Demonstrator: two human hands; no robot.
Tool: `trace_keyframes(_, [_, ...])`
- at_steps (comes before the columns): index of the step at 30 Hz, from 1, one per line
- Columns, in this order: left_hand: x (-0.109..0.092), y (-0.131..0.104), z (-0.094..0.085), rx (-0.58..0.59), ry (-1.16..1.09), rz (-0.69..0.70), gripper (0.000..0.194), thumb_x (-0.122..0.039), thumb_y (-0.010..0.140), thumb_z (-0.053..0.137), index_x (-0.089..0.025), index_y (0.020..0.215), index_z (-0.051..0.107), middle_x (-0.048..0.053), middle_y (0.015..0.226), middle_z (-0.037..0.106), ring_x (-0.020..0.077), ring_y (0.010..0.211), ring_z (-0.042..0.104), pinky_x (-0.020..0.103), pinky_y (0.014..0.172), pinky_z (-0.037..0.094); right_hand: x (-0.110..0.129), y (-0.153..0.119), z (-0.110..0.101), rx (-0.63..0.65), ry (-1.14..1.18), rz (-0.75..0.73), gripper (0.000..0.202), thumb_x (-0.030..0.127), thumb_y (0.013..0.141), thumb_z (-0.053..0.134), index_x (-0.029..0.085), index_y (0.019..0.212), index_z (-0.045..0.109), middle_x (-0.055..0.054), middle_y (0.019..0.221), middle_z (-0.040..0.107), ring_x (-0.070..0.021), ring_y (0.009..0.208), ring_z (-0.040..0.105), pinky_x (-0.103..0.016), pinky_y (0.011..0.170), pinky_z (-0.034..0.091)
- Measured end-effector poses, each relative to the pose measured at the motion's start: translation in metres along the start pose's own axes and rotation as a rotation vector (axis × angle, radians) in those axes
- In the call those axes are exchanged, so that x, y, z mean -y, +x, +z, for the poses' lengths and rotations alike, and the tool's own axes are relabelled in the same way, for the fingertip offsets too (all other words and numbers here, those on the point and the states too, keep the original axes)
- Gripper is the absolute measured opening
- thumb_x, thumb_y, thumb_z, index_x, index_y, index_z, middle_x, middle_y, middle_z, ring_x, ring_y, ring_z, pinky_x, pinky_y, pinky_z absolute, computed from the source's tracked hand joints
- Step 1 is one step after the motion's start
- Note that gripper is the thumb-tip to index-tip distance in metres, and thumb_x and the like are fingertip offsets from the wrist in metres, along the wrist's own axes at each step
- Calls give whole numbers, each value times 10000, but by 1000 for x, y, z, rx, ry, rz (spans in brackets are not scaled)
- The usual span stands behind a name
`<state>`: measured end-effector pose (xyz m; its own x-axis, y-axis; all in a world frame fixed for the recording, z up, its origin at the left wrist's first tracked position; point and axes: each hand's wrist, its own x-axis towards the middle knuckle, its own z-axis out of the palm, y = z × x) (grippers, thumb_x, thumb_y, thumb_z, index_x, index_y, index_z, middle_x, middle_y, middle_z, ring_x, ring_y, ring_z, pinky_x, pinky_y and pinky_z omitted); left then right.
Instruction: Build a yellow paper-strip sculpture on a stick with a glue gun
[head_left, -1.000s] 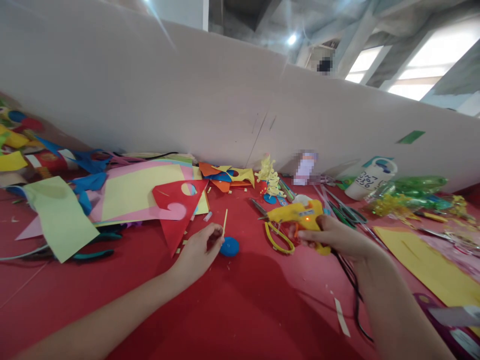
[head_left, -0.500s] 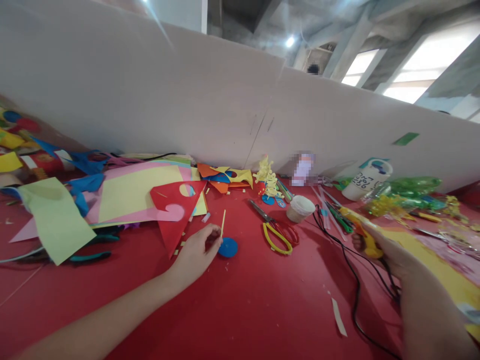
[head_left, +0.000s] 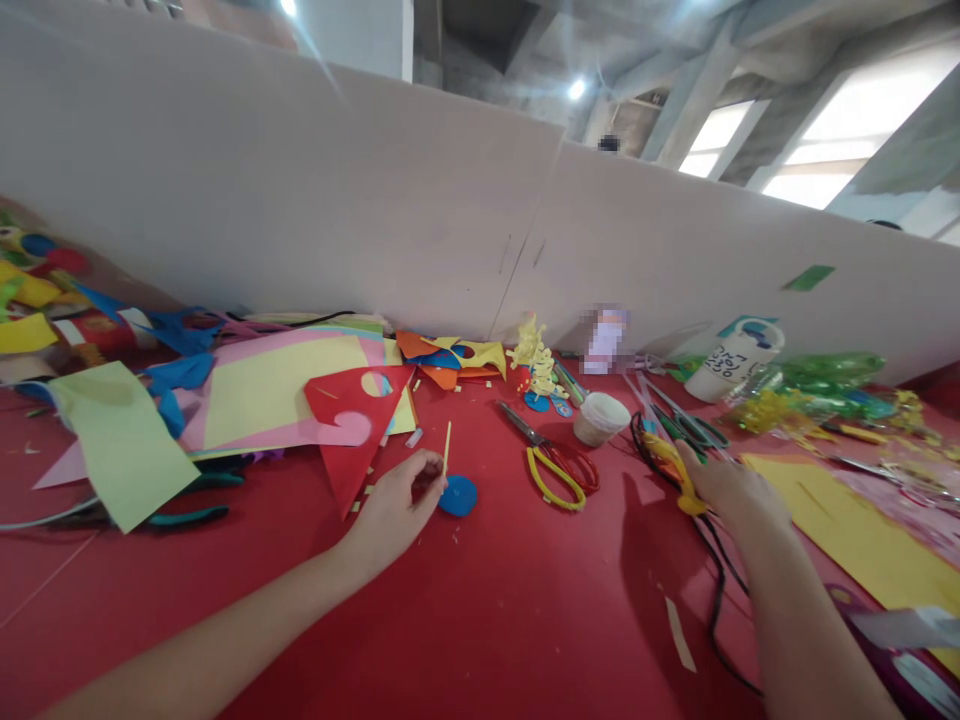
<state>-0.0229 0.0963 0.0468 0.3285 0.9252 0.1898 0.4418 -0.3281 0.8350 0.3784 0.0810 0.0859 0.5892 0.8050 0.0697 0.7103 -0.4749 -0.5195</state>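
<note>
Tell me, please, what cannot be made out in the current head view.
In the head view:
Yellow strip: lower end hidden by the left hand.
Glue gun: partly covered by the right hand, whose hold is unclear.
Upright pale item: pixelated.
Purple object: cut off by the frame's edge.

A hot-glue gun [head_left: 688, 498], scissors [head_left: 537, 439] and coloured paper [head_left: 262, 395] at a red table [head_left: 517, 600] marked a craft workspace.

Red tbl [head_left: 495, 620] — blu disc [head_left: 460, 495], scissors [head_left: 536, 439], cup [head_left: 601, 420]
</note>
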Motion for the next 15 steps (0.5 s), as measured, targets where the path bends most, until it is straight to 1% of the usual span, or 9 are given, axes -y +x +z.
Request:
trace_keyframes(1, [-1, 0, 0, -8, 9, 0, 98, -272, 834, 447, -194, 868, 496, 32, 844, 614, 166, 797, 607, 293, 702, 495, 11, -5, -3, -42, -149, 91, 436, 582, 682, 532, 226, 460, 413, -210, 587, 562, -385, 746, 588, -524, 653, 406])
trace_keyframes(2, [-2, 0, 0, -15, 21, 4, 95, -269, 831, 451, -194, 865, 499, 30, 839, 616, 164, 791, 606, 290, 698, 494, 25, -12, -2, -37, -241, 82, 439, 590, 704, 498, 212, 488, 442, -226, 661, 587, -386, 796, 587, -521, 692, 406])
trace_keyframes(4, [-4, 0, -1, -21, 45, 12, 84, -260, 828, 455, -196, 853, 504, 21, 826, 614, 158, 777, 598, 284, 696, 488, 58, -31, 10, 20, -158, -159, 363, 525, 756, 472, 193, 622, 534, -164, 759, 626, -314, 816, 600, -456, 728, 429])
trace_keyframes(5, [-5, 0, -1, -22, 53, 16, 82, -258, 829, 454, -197, 848, 505, 17, 821, 612, 155, 772, 594, 282, 699, 485, 76, -44, 21, 94, -22, -287, 306, 476, 765, 487, 188, 701, 564, -128, 780, 640, -269, 794, 609, -413, 737, 442])
trace_keyframes(7, [-6, 0, -2, -19, 54, 18, 87, -260, 835, 451, -197, 846, 509, 15, 822, 609, 154, 777, 589, 282, 708, 480, 109, -71, 52, 348, 291, -512, 257, 422, 771, 508, 176, 765, 583, -83, 796, 654, -203, 756, 616, -338, 736, 464])
trace_keyframes(9, [-6, 0, -3, -10, 41, 31, 97, -263, 842, 444, -195, 852, 513, 16, 827, 606, 155, 787, 586, 281, 716, 476, 134, -98, 85, 579, 494, -602, 214, 368, 757, 552, 170, 821, 602, -62, 810, 665, -174, 751, 619, -298, 715, 477])
trace_keyframes(10, [-5, 0, -3, -6, 32, 42, 101, -260, 845, 441, -193, 856, 516, 17, 832, 603, 153, 788, 582, 281, 721, 474, 141, -110, 98, 645, 551, -616, 198, 341, 741, 581, 168, 833, 608, -54, 803, 666, -165, 733, 619, -286, 693, 484])
trace_keyframes(12, [-5, 1, -3, -5, 24, 81, 100, -249, 844, 442, -189, 845, 522, 21, 837, 591, 149, 783, 571, 280, 732, 468, 149, -128, 117, 653, 617, -647, 168, 295, 732, 607, 169, 842, 619, -41, 788, 659, -150, 703, 609, -272, 665, 482])
trace_keyframes(15, [-4, 2, -3, -2, 32, 143, 95, -243, 833, 460, -186, 813, 534, 26, 840, 570, 151, 785, 551, 283, 742, 460, 149, -138, 127, 615, 687, -651, 114, 271, 739, 609, 176, 803, 619, -26, 760, 641, -138, 683, 596, -266, 660, 476])
